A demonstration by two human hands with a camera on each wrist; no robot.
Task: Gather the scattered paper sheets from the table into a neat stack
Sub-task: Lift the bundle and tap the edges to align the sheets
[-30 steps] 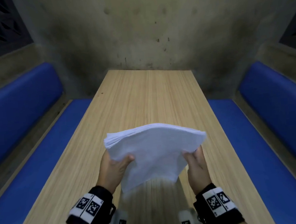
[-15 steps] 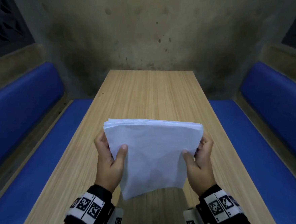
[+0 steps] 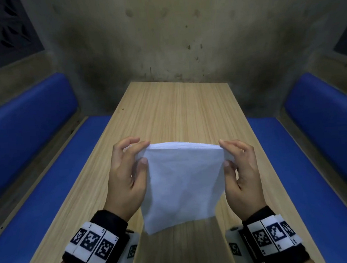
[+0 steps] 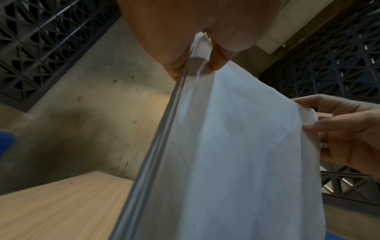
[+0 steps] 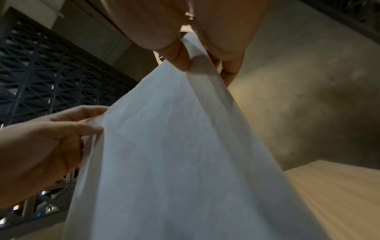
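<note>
A stack of white paper sheets point(image 3: 182, 182) stands nearly upright above the near half of the wooden table point(image 3: 177, 110), lower edge close to the tabletop. My left hand point(image 3: 137, 154) pinches its upper left corner between thumb and fingers. My right hand point(image 3: 227, 154) pinches the upper right corner the same way. The left wrist view shows the stack point(image 4: 236, 154) edge-on under my left hand point(image 4: 203, 60), with the right hand point(image 4: 316, 120) at its far side. In the right wrist view the stack point(image 5: 174, 154) hangs from my right hand point(image 5: 191, 63), the left hand point(image 5: 92, 125) gripping opposite.
Blue padded benches run along both sides of the table, left point(image 3: 48, 171) and right point(image 3: 306, 163). A stained concrete wall point(image 3: 172, 39) closes off the far end. Dark lattice screens point(image 3: 1, 26) sit high on the left and right.
The stack has been tipped from lying sloped to nearly upright. Both hands have slid from its side edges up to the top corners.
</note>
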